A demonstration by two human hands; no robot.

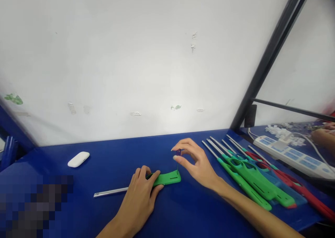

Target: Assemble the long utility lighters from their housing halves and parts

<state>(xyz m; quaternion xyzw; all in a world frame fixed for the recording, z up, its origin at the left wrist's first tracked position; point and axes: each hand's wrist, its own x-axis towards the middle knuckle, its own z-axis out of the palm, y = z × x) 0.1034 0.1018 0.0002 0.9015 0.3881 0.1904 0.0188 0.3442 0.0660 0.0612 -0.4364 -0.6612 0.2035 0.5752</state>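
Observation:
My left hand [140, 191] is closed around the middle of a green long-nosed lighter [169, 178] that lies on the blue table. The lighter's silver tube [111, 192] points left, and its slotted handle end sticks out to the right. Between thumb and fingertip, my right hand [195, 159] pinches the dark purple handle of a small screwdriver [178, 152]. Its thin shaft stands upright, with the tip at the right end of the green handle. Whether the tip sits in a screw is too small to tell.
Several green, blue and red lighters [251, 177] lie in a heap at the right. A white power strip [295, 158] and small white parts [282, 131] are beyond a black frame post [269, 56]. A white oval case [78, 159] rests at the left. Another person's hand [324, 138] shows far right.

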